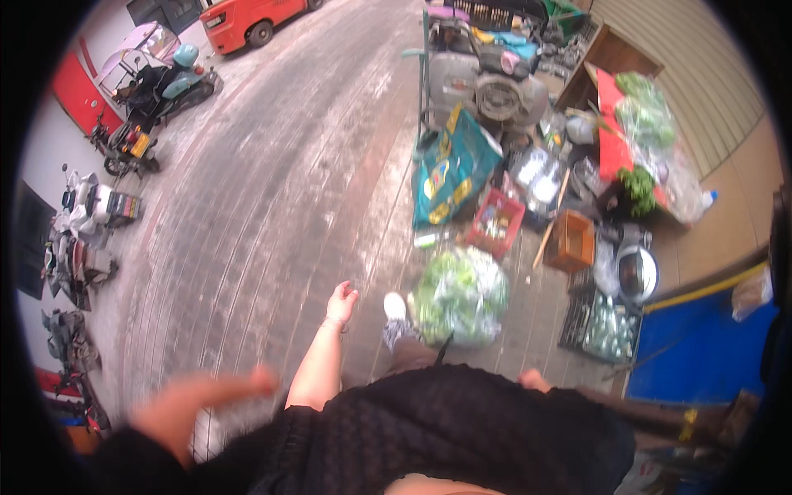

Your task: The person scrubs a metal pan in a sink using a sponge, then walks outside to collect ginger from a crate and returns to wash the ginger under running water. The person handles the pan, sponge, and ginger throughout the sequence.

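Note:
My left hand [341,302] hangs over the paved lane, a bracelet at its wrist. Its fingers are loosely curled and apart, with nothing in them. Only a small part of my right hand [533,379] shows past the black top, so I cannot see whether it holds anything. In front of my right side a large clear plastic bag of leafy greens [461,297] rests on the ground. My foot in a white shoe [395,306] is just left of it. Neither hand touches the bag.
Another person's blurred arm [204,396] reaches in at lower left. Beyond the bag stand a red crate [496,221], an orange crate [570,241] and a teal bag [455,170]. A crate of bottles [609,328] is at right. Scooters [99,207] and a red vehicle [247,25] line the left.

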A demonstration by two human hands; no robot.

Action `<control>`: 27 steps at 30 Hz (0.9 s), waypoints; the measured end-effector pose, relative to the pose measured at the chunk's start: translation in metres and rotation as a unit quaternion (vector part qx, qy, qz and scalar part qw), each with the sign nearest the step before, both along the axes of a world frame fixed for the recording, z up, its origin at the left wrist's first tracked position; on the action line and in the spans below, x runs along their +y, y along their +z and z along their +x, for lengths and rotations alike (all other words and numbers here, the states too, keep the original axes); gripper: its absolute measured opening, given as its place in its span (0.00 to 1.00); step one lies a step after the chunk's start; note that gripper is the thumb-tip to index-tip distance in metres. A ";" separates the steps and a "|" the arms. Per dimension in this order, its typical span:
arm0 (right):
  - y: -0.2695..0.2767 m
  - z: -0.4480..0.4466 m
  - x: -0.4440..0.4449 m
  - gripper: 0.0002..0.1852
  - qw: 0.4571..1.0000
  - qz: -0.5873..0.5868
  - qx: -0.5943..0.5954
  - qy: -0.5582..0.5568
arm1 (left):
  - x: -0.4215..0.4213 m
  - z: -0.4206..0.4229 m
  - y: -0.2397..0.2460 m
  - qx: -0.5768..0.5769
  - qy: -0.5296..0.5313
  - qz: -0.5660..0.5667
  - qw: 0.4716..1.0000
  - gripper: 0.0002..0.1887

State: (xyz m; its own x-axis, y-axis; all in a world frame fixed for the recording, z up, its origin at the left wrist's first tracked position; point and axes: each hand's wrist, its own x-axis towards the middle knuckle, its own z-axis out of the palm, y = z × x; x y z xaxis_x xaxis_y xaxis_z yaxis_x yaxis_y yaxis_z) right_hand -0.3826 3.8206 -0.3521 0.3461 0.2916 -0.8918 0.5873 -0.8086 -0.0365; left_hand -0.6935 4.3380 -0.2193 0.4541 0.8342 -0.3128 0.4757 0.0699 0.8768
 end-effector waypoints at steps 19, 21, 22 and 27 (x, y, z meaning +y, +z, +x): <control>0.149 0.262 0.945 0.14 0.875 0.454 -0.043 -0.163 | 0.532 -0.018 -0.080 0.277 0.274 -0.268 0.881 0.22; 0.172 0.275 0.995 0.13 0.874 0.460 0.032 -0.152 | 0.650 0.035 -0.076 0.255 0.258 -0.212 0.908 0.22; 0.184 0.285 1.022 0.14 0.875 0.450 0.089 -0.156 | 0.720 0.077 -0.071 0.230 0.242 -0.172 0.927 0.22; 0.228 0.370 1.168 0.13 0.815 0.552 0.084 -0.154 | 1.063 0.377 -0.024 0.082 0.041 0.101 0.991 0.21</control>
State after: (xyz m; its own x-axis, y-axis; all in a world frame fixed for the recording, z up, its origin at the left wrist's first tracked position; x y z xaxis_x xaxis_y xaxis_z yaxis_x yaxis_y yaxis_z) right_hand -0.0130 4.9886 -0.1245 0.4550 0.8705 -0.1876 0.2737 -0.3372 -0.9008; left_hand -0.3160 5.4006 -0.2438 0.3394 0.9193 -0.1994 0.6130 -0.0553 0.7882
